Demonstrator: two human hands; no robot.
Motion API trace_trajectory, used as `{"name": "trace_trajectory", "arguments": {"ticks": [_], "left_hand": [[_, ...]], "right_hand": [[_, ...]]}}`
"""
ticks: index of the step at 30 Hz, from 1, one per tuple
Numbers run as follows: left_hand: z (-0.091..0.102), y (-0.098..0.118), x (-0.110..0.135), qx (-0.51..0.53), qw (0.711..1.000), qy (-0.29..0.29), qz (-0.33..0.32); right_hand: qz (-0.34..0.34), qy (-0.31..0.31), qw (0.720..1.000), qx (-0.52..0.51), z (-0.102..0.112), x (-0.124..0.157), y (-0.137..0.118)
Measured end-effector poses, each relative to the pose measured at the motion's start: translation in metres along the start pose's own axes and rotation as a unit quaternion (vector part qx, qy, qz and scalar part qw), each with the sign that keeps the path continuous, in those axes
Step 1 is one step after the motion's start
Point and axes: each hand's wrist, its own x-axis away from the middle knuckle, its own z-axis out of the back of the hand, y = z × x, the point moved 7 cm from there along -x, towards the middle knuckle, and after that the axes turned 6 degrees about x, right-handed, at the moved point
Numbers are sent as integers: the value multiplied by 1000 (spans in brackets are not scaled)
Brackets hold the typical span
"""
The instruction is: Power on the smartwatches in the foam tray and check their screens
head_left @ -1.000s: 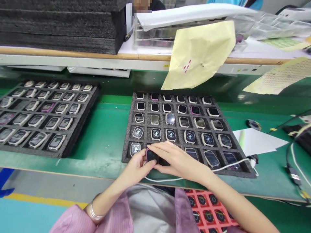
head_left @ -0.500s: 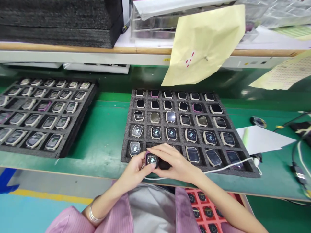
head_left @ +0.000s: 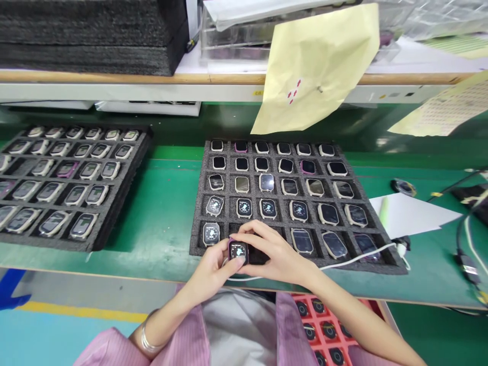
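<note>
A purple-cased smartwatch, without a strap and with its dial lit, is held at the near edge of the black foam tray. My left hand grips it from the left, its thumb over the lower part of the screen. My right hand is closed around the watch's right side, fingertips at its top and bottom edges. Several more watches lie in the tray's compartments, some with lit dials, such as a pale-cased watch beside my left hand. Part of the front row is hidden under my right hand.
A second foam tray of watches stands at the left. A white cable crosses the main tray's front. White paper lies to the right. Yellow paper hangs from the shelf. A red tray of round parts sits below the bench edge.
The lit dial on one watch in the fourth row, right of centre, has gone dark. My right fingers have shifted slightly; the purple watch stays in nearly the same place. The view has moved a little.
</note>
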Motion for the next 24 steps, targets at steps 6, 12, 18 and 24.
{"name": "trace_trajectory", "arguments": {"ticks": [6, 12, 18, 24], "left_hand": [[-1, 0, 2, 1, 1000, -4, -1], [0, 0, 2, -8, 1000, 0, 4], [-1, -2, 4, -24, 1000, -6, -8], [-9, -14, 33, -71, 987, -119, 77]], "right_hand": [[9, 13, 1000, -4, 1, 1, -4], [19, 27, 999, 23, -1, 4, -3], [16, 27, 1000, -1, 3, 2, -5], [-26, 57, 997, -55, 15, -4, 8]]}}
